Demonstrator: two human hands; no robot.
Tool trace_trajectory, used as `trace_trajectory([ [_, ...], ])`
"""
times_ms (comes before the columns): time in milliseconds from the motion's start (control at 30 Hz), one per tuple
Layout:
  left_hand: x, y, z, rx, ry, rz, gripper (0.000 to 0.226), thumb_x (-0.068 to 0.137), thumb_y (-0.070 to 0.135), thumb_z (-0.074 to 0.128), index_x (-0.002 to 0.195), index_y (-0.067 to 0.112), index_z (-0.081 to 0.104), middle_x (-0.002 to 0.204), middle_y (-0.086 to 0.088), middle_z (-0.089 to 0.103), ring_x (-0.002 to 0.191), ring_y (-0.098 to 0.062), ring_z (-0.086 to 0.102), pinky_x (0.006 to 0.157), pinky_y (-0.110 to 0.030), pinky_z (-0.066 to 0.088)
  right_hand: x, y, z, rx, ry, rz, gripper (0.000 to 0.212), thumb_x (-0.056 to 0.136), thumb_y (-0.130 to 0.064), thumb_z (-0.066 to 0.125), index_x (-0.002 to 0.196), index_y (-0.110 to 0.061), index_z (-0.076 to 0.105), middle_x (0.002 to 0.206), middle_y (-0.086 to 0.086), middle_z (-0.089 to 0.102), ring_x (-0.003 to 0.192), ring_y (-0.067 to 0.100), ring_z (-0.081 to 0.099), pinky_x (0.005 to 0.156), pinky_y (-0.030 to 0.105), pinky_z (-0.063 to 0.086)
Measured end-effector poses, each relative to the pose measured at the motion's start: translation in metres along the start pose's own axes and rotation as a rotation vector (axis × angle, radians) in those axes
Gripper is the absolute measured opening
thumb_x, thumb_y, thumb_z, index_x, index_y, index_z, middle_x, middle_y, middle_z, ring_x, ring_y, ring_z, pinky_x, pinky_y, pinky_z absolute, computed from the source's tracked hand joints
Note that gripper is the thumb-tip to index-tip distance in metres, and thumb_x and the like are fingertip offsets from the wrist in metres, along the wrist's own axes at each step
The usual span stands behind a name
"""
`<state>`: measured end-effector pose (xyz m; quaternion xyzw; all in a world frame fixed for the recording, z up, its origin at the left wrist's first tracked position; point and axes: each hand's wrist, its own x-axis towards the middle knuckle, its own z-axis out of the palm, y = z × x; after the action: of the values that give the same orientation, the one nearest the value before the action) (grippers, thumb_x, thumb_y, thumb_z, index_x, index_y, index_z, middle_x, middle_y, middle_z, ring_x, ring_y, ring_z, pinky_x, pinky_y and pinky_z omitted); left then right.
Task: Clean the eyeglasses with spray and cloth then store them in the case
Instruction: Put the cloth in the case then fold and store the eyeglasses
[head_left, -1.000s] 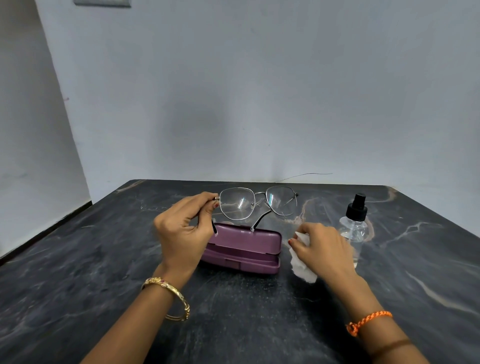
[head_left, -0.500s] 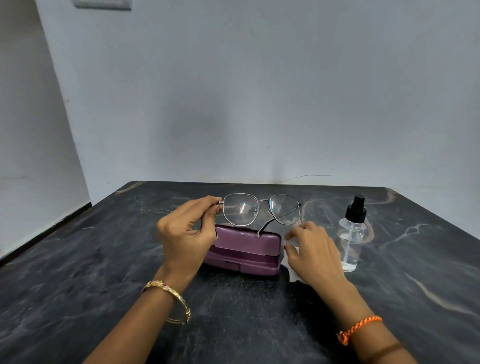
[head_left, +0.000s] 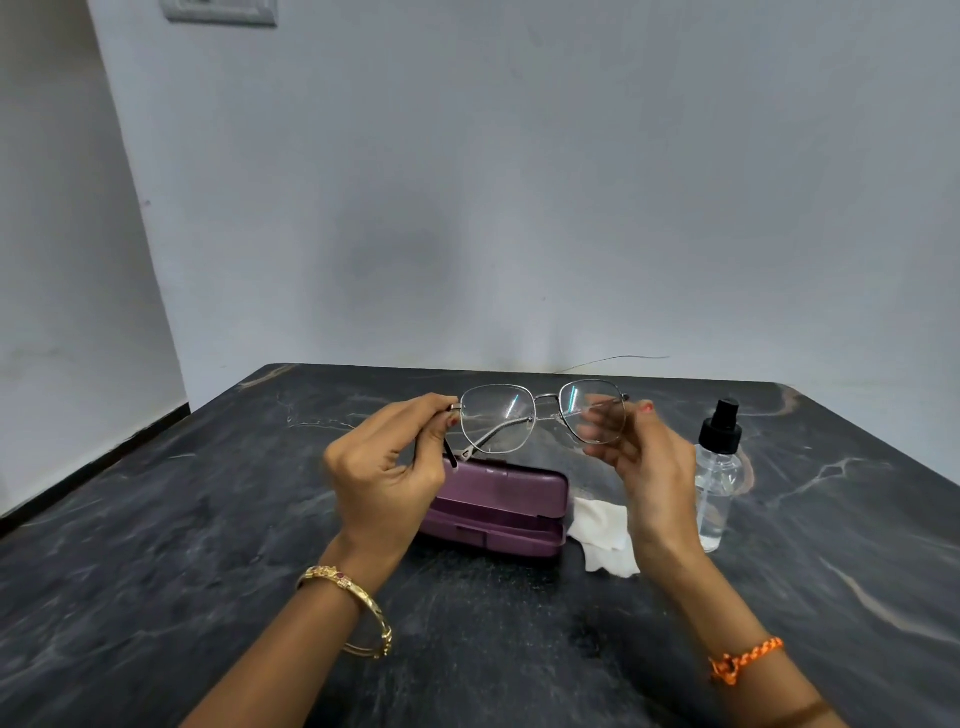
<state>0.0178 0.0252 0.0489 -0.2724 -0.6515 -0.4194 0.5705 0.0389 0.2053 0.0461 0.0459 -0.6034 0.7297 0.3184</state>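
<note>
Thin metal-framed eyeglasses (head_left: 540, 418) hang above the table, lenses facing me. My left hand (head_left: 387, 467) pinches their left hinge between thumb and fingers. My right hand (head_left: 641, 460) is up at the right lens; its fingers show through the glass and a fingertip touches the right hinge. Under the glasses lies a purple hard case (head_left: 501, 506), its lid nearly closed. A crumpled white cloth (head_left: 605, 535) lies on the table just right of the case, with no hand on it. The clear spray bottle (head_left: 719, 478) with a black pump stands upright behind my right wrist.
The dark marbled table (head_left: 208, 571) meets a pale wall at its far edge, where a thin wire (head_left: 618, 359) trails. A side wall and dark floor strip run along the left.
My right hand let the cloth drop onto the table and rose to the right lens. The glasses stayed in my left hand, lifted slightly.
</note>
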Motion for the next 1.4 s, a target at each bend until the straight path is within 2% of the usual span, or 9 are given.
trace_trajectory([
  [267, -0.001, -0.001, 0.001, -0.016, -0.023, 0.031, 0.015, 0.067, -0.014, 0.067, 0.081, -0.008, 0.069, 0.081, -0.002, 0.063, 0.078, -0.002, 0.059, 0.074, -0.002, 0.047, 0.003, -0.002, -0.001, 0.262, -0.042, 0.167, 0.040, 0.095, -0.031, 0.038, 0.075, -0.010, 0.065, 0.060, 0.000, 0.072, 0.055, 0.007, 0.067, 0.052, 0.017, 0.054],
  [533, -0.002, -0.002, 0.004, -0.058, -0.039, 0.020, 0.015, 0.069, -0.013, 0.066, 0.082, -0.007, 0.069, 0.081, -0.003, 0.064, 0.077, -0.005, 0.062, 0.073, -0.004, 0.049, 0.005, 0.003, -0.006, 0.306, -0.092, 0.292, 0.033, 0.094, -0.028, 0.042, 0.080, -0.011, 0.066, 0.061, -0.002, 0.072, 0.056, 0.005, 0.067, 0.051, 0.016, 0.053],
  [667, -0.003, -0.003, 0.005, -0.126, -0.017, -0.022, 0.019, 0.071, -0.012, 0.064, 0.088, -0.004, 0.067, 0.083, -0.002, 0.064, 0.077, -0.004, 0.063, 0.071, -0.006, 0.050, 0.005, 0.006, -0.007, 0.229, -0.124, 0.324, 0.033, 0.094, -0.031, 0.042, 0.081, -0.016, 0.067, 0.065, -0.005, 0.073, 0.061, 0.003, 0.067, 0.055, 0.018, 0.051],
  [800, -0.004, -0.002, 0.006, -0.284, -0.003, -0.180, 0.027, 0.074, -0.006, 0.065, 0.097, 0.007, 0.064, 0.086, 0.000, 0.068, 0.075, -0.010, 0.068, 0.070, -0.016, 0.056, 0.005, 0.008, -0.006, 0.142, -0.122, 0.321, 0.033, 0.093, -0.033, 0.042, 0.081, -0.020, 0.069, 0.071, -0.008, 0.074, 0.074, 0.005, 0.065, 0.065, 0.023, 0.046],
  [900, -0.004, 0.003, 0.009, -0.466, 0.012, -0.362, 0.026, 0.073, 0.000, 0.066, 0.093, 0.017, 0.067, 0.081, 0.006, 0.072, 0.075, -0.012, 0.070, 0.069, -0.018, 0.056, 0.005, 0.009, -0.006, 0.134, -0.128, 0.345, 0.034, 0.093, -0.033, 0.042, 0.080, -0.020, 0.070, 0.071, -0.009, 0.073, 0.080, 0.007, 0.065, 0.069, 0.025, 0.045],
  [1000, -0.002, 0.007, 0.012, -0.623, 0.048, -0.538, 0.019, 0.070, 0.004, 0.064, 0.085, 0.016, 0.068, 0.072, 0.010, 0.074, 0.071, -0.009, 0.070, 0.067, -0.016, 0.055, 0.003, 0.010, -0.004, 0.170, -0.154, 0.394, 0.033, 0.093, -0.031, 0.042, 0.081, -0.016, 0.069, 0.069, -0.006, 0.074, 0.072, 0.009, 0.068, 0.063, 0.023, 0.050],
  [1133, 0.000, 0.005, 0.012, -0.773, 0.091, -0.751, 0.016, 0.066, 0.003, 0.064, 0.082, 0.007, 0.069, 0.066, 0.001, 0.073, 0.067, -0.014, 0.070, 0.065, -0.020, 0.058, 0.002, 0.009, -0.001, 0.240, -0.157, 0.453, 0.032, 0.093, -0.028, 0.044, 0.082, -0.008, 0.066, 0.063, -0.001, 0.073, 0.055, 0.008, 0.067, 0.049, 0.018, 0.054],
  [1300, -0.001, -0.008, 0.009, -0.810, 0.025, -0.901, 0.017, 0.064, 0.008, 0.065, 0.080, 0.006, 0.069, 0.065, -0.001, 0.073, 0.065, -0.014, 0.070, 0.056, -0.019, 0.056, 0.000, 0.010, 0.000, 0.309, -0.122, 0.497, 0.028, 0.092, -0.021, 0.048, 0.081, -0.004, 0.067, 0.062, 0.002, 0.073, 0.057, 0.007, 0.069, 0.049, 0.017, 0.054],
  [1400, -0.001, -0.017, 0.006, -0.803, -0.019, -0.966, 0.016, 0.062, 0.008, 0.067, 0.078, 0.007, 0.070, 0.067, -0.003, 0.074, 0.067, -0.015, 0.071, 0.057, -0.020, 0.056, -0.001, 0.011, -0.001, 0.348, -0.091, 0.509, 0.020, 0.090, -0.014, 0.052, 0.081, -0.004, 0.067, 0.062, 0.003, 0.073, 0.057, 0.007, 0.069, 0.050, 0.017, 0.054],
])
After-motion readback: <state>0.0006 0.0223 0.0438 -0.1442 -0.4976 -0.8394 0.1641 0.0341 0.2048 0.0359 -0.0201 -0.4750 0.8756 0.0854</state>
